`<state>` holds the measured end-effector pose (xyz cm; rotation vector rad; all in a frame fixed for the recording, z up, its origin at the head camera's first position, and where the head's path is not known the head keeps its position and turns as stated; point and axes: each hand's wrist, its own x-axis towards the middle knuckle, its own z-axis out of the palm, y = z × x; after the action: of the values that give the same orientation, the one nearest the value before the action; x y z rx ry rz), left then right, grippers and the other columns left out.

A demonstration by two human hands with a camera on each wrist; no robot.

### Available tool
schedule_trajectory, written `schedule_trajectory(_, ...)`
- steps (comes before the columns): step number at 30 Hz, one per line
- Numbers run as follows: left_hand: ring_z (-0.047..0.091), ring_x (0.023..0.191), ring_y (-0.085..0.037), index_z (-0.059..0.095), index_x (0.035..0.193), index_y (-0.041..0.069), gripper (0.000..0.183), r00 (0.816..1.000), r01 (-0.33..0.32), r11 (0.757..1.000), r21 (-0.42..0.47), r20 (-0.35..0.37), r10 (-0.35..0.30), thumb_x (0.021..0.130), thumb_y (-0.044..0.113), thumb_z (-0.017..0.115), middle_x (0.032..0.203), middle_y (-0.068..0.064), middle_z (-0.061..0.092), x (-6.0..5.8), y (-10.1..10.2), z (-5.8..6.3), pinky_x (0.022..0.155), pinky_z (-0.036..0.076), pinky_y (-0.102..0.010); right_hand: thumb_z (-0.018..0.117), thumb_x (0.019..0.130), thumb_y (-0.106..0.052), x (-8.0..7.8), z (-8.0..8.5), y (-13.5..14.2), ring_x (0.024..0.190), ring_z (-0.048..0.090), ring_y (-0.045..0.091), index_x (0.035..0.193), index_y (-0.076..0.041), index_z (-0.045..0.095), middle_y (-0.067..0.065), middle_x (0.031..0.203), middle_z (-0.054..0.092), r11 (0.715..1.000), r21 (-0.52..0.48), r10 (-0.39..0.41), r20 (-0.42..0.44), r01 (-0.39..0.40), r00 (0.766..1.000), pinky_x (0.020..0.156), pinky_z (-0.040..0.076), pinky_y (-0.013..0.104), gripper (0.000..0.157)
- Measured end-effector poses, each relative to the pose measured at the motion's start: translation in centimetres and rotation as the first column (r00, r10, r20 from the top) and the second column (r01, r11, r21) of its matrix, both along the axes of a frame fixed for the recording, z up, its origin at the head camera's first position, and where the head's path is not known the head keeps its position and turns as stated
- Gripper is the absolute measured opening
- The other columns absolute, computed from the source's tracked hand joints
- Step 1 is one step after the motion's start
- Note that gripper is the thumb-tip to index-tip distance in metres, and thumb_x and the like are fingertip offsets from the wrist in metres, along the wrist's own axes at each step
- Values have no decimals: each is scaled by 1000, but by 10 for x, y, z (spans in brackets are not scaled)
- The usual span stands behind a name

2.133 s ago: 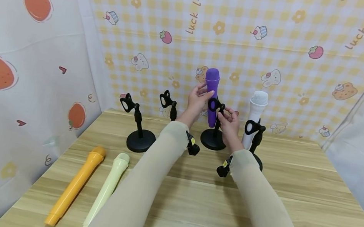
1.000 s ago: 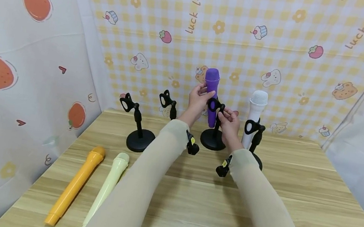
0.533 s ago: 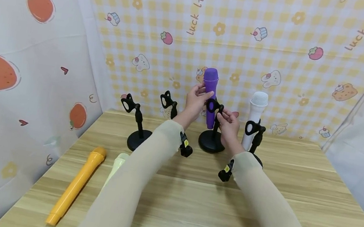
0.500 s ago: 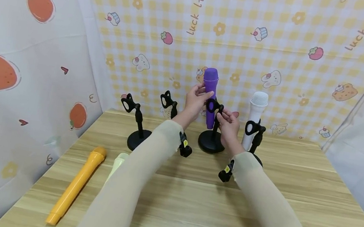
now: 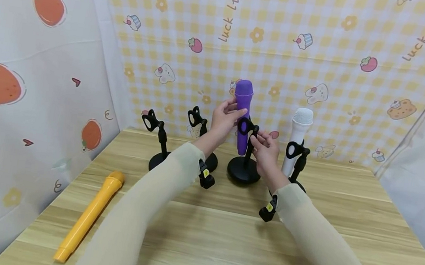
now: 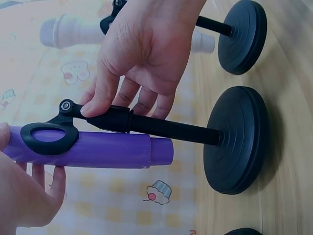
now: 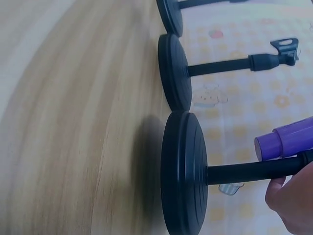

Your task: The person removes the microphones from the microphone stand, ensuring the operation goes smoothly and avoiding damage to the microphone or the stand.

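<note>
A purple microphone [image 5: 244, 92] sits in the clip of a black desktop microphone stand [image 5: 243, 172], head up and slightly tilted. My left hand [image 5: 223, 119] grips its upper body from the left, just above the clip. From the right, my right hand [image 5: 268, 153] pinches the upper pole of that stand with thumb and fingers. In the left wrist view the clip ring [image 6: 50, 138] wraps round the purple barrel, whose lower end juts out beside the pole. The right wrist view shows the round base [image 7: 185, 174] close to the neighbouring stand's base [image 7: 175, 73].
To the right, a white microphone [image 5: 301, 123] stands in another stand's clip [image 5: 295, 149]. Two stands with bare clips, one far left [image 5: 162, 136] and one nearer [image 5: 198, 117], stand to the left. An orange microphone [image 5: 89, 217] lies on the wooden table [image 5: 229, 243]. Patterned cloth [image 5: 271, 64] hangs behind.
Both hands have shifted the purple microphone and its stand slightly left and towards me. My left sleeve now covers the pale green microphone that was visible on the table.
</note>
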<state>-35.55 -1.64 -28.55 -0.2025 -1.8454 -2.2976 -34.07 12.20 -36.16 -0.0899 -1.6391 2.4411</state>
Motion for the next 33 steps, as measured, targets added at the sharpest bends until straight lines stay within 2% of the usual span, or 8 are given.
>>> schedule_trajectory(7,64,101,-20,60,129,14,45,1000,6,1000,-22,-18,-7,87,16,76,116,-3,65,17,-7,6,82,55,-36,69,91,-5,13,4,-2,88,60,12,104,-14,63,0,96,62,999,-12,37,3,-37,999,76,47,30,17)
schedule_trajectory(18,64,102,-21,60,127,13,43,997,55,997,-48,-45,-57,87,15,75,117,-4,65,42,-18,9,83,55,-39,66,91,-2,44,11,-1,85,61,11,99,-16,62,-2,93,62,995,-16,102,-19,-102,995,77,47,30,16)
schedule_trajectory(25,65,100,-21,60,125,14,41,997,75,995,-59,-13,-76,87,16,75,114,-4,66,53,-23,6,83,55,-37,66,92,-3,56,9,0,86,61,10,100,-16,61,-2,94,60,992,-3,126,2,-126,992,79,48,29,15)
schedule_trajectory(33,66,98,-23,62,122,13,39,994,105,993,-51,-29,-107,86,16,76,113,-5,67,62,-24,4,82,56,-38,64,94,-5,70,10,4,90,61,11,103,-17,61,-2,97,60,988,9,156,22,-156,988,85,46,33,15)
